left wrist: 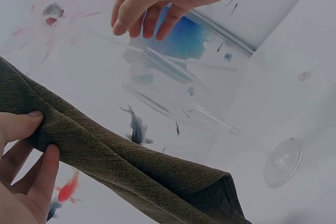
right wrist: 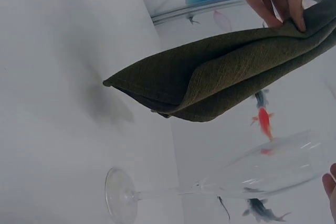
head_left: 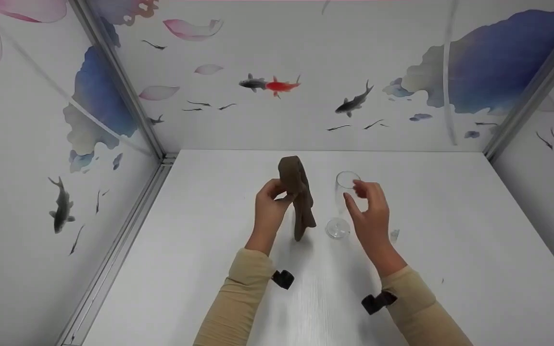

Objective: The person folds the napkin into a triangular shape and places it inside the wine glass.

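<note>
A dark olive-brown cloth napkin [head_left: 302, 206], folded into a long hanging shape, is pinched near its upper part by my left hand [head_left: 271, 209]. In the left wrist view the thumb and fingertips grip the cloth [left wrist: 121, 153] along one edge. A clear stemmed glass [head_left: 338, 228], a tall flute, stands upright on the table just right of the napkin. My right hand [head_left: 373, 214] is beside the glass's rim, thumb and fingers spread apart and holding nothing. The right wrist view shows the flute [right wrist: 262, 170] below the napkin [right wrist: 236, 77], with the napkin's pointed lower end free.
The white table [head_left: 185, 269] is bounded by a back wall [head_left: 277, 125] and side walls printed with fish and petals. Metal rails [head_left: 118, 81] run along the corners. A small pale translucent patch [head_left: 395, 235] lies right of the glass. Black wrist cameras sit on both sleeves.
</note>
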A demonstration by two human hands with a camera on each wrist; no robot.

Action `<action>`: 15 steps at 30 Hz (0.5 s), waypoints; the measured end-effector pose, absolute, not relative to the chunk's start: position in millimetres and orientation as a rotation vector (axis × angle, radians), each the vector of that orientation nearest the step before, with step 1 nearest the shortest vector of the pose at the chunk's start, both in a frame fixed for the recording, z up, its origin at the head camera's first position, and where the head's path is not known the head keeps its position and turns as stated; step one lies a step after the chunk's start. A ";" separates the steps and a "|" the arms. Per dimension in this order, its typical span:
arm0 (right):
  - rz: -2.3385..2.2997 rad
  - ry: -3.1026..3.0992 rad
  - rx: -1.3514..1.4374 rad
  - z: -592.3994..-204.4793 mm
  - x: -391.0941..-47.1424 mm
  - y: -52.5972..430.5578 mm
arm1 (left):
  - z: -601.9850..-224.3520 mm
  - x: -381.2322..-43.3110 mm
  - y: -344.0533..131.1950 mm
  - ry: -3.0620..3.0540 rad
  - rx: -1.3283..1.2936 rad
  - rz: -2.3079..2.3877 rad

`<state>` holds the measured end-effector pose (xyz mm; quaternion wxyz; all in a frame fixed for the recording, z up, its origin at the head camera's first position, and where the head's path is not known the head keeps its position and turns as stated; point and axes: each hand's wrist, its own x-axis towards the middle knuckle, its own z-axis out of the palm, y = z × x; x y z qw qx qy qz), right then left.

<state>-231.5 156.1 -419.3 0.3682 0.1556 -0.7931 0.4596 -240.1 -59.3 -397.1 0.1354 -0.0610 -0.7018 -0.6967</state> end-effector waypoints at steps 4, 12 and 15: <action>1.373 -2.079 0.541 -418.8 -219.0 138.8 | -398.2 -239.1 -59.3 -2.038 -0.203 -1.973; 1.939 -2.192 0.640 -420.0 -208.6 108.0 | -405.0 -237.3 -55.9 -2.014 -0.218 -1.964; 2.007 -2.205 0.666 -419.3 -208.4 101.4 | -409.4 -236.6 -54.8 -2.018 -0.225 -1.978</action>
